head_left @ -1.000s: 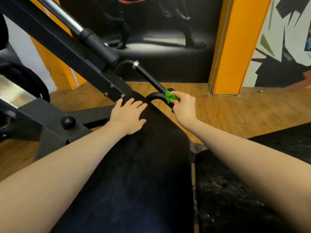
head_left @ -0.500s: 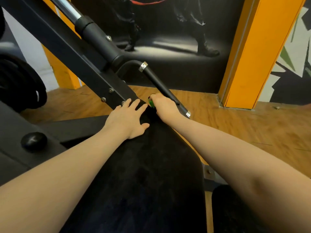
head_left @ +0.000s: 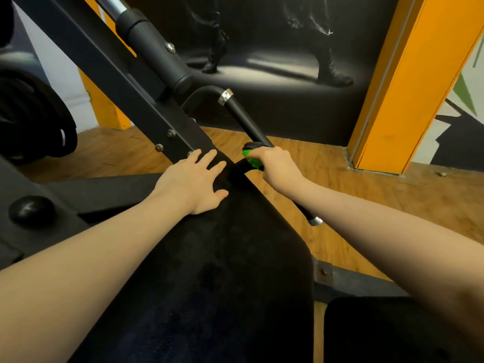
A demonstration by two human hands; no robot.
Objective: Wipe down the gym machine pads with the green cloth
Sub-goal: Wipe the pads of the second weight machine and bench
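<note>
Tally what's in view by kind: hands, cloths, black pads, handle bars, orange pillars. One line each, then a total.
Hands: 2, left hand flat on the pad, right hand holding the cloth
Green cloth: 1
Black pads: 2, long pad and lower-right pad
Handle bar: 1
Orange pillar: 1, plus orange partly hidden behind the frame
Total: 7

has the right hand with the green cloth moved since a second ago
Yes. The right hand gripping the green cloth slid from the curved black bar at the black pad's top onto the straight black handle grip, beside the pad's top right edge.
</note>
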